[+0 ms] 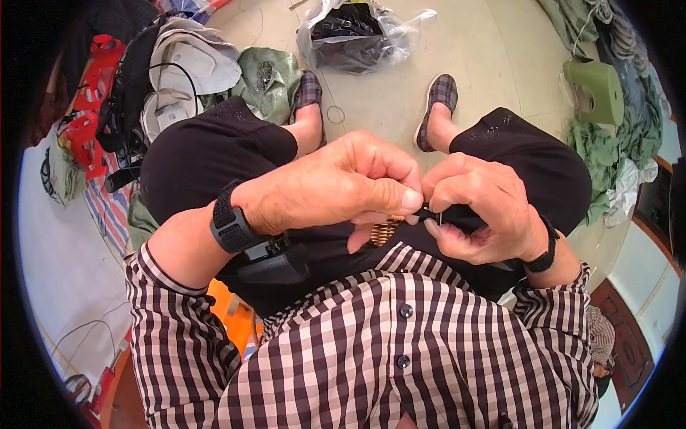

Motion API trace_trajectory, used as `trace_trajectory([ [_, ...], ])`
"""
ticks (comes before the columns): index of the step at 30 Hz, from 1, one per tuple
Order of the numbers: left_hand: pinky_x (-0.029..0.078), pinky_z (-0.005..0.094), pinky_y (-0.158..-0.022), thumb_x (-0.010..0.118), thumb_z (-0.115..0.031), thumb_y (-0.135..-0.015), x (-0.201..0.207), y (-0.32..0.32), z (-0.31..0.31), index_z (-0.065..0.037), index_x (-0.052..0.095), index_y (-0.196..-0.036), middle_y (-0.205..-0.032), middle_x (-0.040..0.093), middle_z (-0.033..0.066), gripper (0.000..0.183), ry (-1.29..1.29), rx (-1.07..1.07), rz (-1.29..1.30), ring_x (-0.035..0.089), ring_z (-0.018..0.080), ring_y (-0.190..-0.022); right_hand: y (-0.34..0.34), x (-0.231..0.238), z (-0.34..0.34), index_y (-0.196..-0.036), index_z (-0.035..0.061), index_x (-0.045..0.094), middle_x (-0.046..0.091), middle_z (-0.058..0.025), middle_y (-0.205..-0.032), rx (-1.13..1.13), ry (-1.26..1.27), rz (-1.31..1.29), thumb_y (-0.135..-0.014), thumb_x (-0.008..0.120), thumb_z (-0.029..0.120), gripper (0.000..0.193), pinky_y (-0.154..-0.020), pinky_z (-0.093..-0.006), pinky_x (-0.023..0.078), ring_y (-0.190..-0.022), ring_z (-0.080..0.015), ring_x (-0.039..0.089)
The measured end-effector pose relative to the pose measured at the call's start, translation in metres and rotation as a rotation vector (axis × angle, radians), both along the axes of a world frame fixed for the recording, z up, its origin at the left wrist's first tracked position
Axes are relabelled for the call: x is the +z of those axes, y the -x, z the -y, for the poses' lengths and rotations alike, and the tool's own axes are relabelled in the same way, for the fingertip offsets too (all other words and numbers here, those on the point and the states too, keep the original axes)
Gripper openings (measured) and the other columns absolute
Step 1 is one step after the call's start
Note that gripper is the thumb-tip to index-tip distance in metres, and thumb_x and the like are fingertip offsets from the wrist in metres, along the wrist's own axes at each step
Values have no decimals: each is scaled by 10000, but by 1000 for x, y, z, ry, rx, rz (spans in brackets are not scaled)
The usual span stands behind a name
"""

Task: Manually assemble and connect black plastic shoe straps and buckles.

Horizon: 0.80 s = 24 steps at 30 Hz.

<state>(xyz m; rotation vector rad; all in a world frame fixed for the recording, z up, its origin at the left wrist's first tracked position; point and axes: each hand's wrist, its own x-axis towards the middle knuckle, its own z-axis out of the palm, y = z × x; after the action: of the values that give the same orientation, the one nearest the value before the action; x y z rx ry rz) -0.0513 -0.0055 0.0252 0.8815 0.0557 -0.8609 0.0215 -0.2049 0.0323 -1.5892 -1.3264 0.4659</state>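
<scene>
Above my lap, my left hand (343, 179) is closed, thumb and forefinger pinched at one end of a small black piece (426, 214). My right hand (486, 207) pinches the other end, where a thin metal bit (440, 219) shows between thumb and finger. The hands almost touch, and the fingers cover most of the piece, so its exact kind is hidden. Just below the left fingers, a gold-coloured ribbed row of small metal parts (384, 232) shows against my dark trousers. Whether the left hand's lower fingers hold it, I cannot tell.
Beyond my feet stands a clear plastic bag (357, 43) with black items inside. Bags and cloth (189, 64) pile up at the left, near a red plastic item (96, 75). A green stool (594, 91) stands at the right among green cloth (614, 157).
</scene>
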Motion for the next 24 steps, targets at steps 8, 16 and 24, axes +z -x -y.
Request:
trace_trajectory([
  [8,407,210,-375,542,-221,-915,-5,2,1,-9,571,-829,-539,382,-55,230,49,5,-34,374,41,-417,1,-2,3,-854,9,518,554,-81,-756,-1,-22,2,-536,617,-88,348,-554,-277,461,-662,-221,586],
  [16,413,218,-373,562,-188,-901,-2,0,-1,36,592,-865,-511,343,-56,229,31,31,-78,342,39,-412,1,5,2,-850,15,523,569,-82,-747,-39,54,32,-539,630,-81,342,-565,-275,463,-659,-214,597],
  [24,442,203,-419,574,-145,-872,3,-4,-4,29,623,-904,-677,582,19,183,-64,-64,-77,520,67,-503,2,0,6,-849,31,555,601,-75,-721,-47,43,31,-556,663,-57,324,-469,-257,449,-598,-196,605],
])
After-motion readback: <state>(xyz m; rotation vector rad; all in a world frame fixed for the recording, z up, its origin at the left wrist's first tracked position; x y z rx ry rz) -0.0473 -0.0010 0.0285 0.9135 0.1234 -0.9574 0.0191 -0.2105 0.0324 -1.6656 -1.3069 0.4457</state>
